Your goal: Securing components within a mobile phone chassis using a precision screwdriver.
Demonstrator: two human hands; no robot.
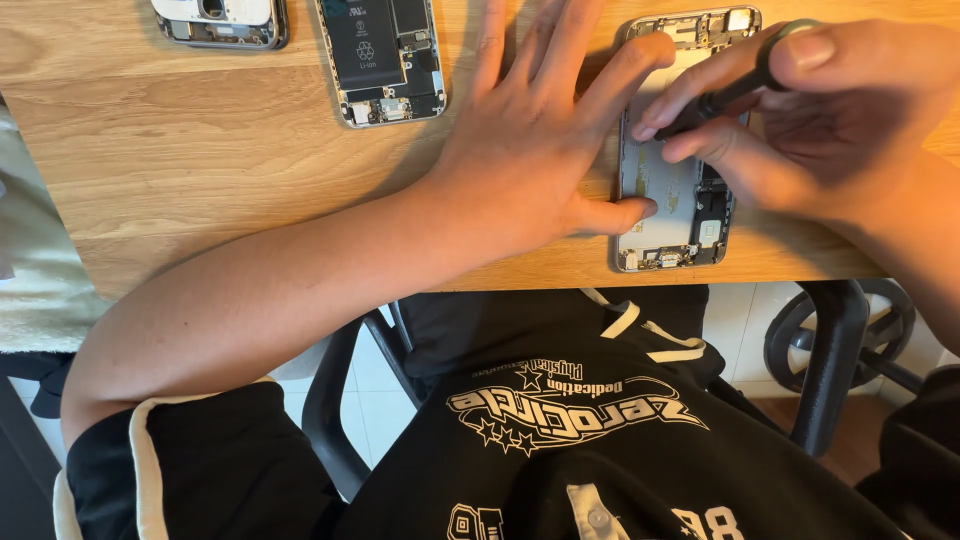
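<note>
pale wood surface (200,150) — left hand (530,150) fingers spread flat on an opened phone (672,215), right hand (800,110) fingers pinching a dark screwdriver (730,92) — tiled floor (390,400) below.

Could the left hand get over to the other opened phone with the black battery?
Probably yes. The left hand lies flat beside the opened phone being worked on, and only bare wooden table lies between it and the phone with the black battery.

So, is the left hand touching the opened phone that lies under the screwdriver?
Touching. In the head view, the left hand lies flat beside the opened phone, and its thumb tip and index finger rest on the phone's frame. The right hand holds the screwdriver.
</note>
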